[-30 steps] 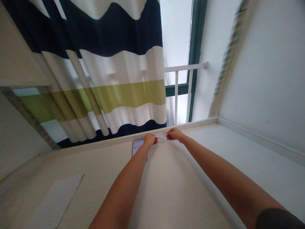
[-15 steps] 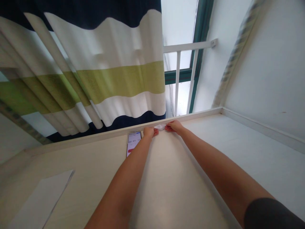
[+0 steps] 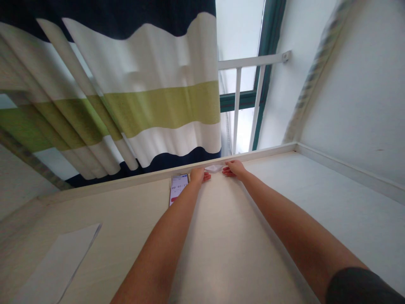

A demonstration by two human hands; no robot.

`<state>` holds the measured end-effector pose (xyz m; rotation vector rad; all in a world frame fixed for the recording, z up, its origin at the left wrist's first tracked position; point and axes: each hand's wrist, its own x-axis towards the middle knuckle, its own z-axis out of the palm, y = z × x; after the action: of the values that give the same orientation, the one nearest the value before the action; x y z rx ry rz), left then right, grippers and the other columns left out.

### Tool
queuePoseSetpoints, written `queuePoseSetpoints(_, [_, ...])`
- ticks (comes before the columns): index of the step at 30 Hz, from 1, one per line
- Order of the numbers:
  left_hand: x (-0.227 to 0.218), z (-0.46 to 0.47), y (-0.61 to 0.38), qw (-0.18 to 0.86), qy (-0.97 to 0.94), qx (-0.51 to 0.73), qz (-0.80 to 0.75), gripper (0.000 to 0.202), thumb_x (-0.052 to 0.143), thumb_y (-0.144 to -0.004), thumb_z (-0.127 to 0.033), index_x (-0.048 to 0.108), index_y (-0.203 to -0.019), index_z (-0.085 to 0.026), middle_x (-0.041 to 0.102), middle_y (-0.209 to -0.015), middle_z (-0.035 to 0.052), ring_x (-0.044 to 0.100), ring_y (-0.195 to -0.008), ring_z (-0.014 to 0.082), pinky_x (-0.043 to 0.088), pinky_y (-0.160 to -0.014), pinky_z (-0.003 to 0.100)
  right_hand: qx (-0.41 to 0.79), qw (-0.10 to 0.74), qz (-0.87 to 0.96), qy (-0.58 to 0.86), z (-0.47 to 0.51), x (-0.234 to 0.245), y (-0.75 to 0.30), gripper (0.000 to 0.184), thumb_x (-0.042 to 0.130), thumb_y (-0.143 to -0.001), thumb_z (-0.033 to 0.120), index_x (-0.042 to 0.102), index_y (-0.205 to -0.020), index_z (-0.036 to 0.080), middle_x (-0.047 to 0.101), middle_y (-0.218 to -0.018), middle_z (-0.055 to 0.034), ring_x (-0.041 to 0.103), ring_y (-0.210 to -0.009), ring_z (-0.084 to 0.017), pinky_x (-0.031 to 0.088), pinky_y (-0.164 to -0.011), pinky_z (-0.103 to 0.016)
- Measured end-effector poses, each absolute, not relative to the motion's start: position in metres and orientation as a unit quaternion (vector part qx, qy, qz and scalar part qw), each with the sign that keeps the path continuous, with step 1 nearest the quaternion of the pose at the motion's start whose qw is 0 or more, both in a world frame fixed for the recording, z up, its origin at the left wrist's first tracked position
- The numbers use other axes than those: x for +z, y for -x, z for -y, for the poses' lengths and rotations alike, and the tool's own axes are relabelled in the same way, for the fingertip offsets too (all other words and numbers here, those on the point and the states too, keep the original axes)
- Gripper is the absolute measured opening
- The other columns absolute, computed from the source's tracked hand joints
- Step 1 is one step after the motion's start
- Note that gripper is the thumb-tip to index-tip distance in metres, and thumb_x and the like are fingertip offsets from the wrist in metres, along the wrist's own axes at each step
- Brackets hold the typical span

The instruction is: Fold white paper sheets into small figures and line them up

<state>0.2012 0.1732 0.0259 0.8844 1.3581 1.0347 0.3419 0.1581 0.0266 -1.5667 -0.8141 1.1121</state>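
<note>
A small white folded paper (image 3: 214,168), pointed at its ends like a paper boat, is stretched between my hands near the far edge of the desk. My left hand (image 3: 199,174) pinches its left end, the other fingers curled below. At the opposite tip, my right hand (image 3: 234,169) has thumb and index finger together, with the lower fingers slightly spread. The exact grip at that tip is too small to make out fully. Just left of my left hand lies a phone (image 3: 178,189) showing a running timer, partly covered by my forearm.
White paper sheets (image 3: 63,257) lie on the left of the pale desk (image 3: 221,245). A raised rim (image 3: 152,174) runs along its back. Behind hang a striped curtain (image 3: 164,103) and a white window railing (image 3: 249,62); a white wall (image 3: 357,97) stands right.
My right hand has shifted slightly right, away from my left hand. The folded paper between them shows wider and more sharply pointed. The whole view has moved a little.
</note>
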Motion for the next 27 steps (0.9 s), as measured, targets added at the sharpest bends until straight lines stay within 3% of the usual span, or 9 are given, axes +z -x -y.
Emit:
queuePoseSetpoints(7, [0.074,-0.14,-0.137,0.45,-0.531,0.413,-0.586,0.007,0.053,-0.066,-0.021,0.052,-0.068,-0.015,0.06,-0.062,0.0035,0.05,-0.045,0.0086,0.03,-0.045,0.02,0.332,0.48,0.435,0.686,-0.136,0.045,-0.342,0.009,0.053,-0.07,0.02,0.05,-0.064,0.014,0.057,-0.054,-0.0014,0.047,-0.04,-0.007,0.034,-0.039,-0.019])
queuePoseSetpoints(13, [0.104,-0.089,-0.05,0.414,-0.56,0.44,-0.567,0.013,0.052,-0.066,-0.027,0.053,-0.073,-0.017,0.06,-0.061,0.0019,0.051,-0.045,0.0087,0.03,-0.044,0.019,0.429,0.423,0.544,0.584,-0.106,0.077,-0.275,0.007,0.053,-0.069,0.019,0.051,-0.062,0.015,0.057,-0.056,-0.0013,0.052,-0.047,-0.009,0.038,-0.045,-0.021])
queuePoseSetpoints(21, [0.101,-0.015,0.058,0.341,-0.538,0.466,-0.614,0.008,0.05,-0.067,-0.02,0.053,-0.073,-0.016,0.056,-0.051,0.0001,0.05,-0.041,0.0094,0.029,-0.041,0.018,0.381,0.369,0.73,0.43,-0.066,0.068,-0.125,0.012,0.053,-0.068,0.026,0.059,-0.065,0.017,0.056,-0.054,0.0,0.047,-0.045,-0.008,0.036,-0.045,-0.021])
queuePoseSetpoints(27, [0.081,0.012,0.126,0.288,-0.53,0.482,-0.636,0.009,0.048,-0.067,-0.021,0.054,-0.07,-0.015,0.056,-0.052,-0.0004,0.049,-0.041,0.008,0.032,-0.041,0.017,0.328,0.332,0.807,0.362,-0.039,0.049,-0.033,0.012,0.051,-0.069,0.023,0.062,-0.072,0.018,0.063,-0.073,-0.0027,0.052,-0.056,-0.011,0.039,-0.056,-0.024])
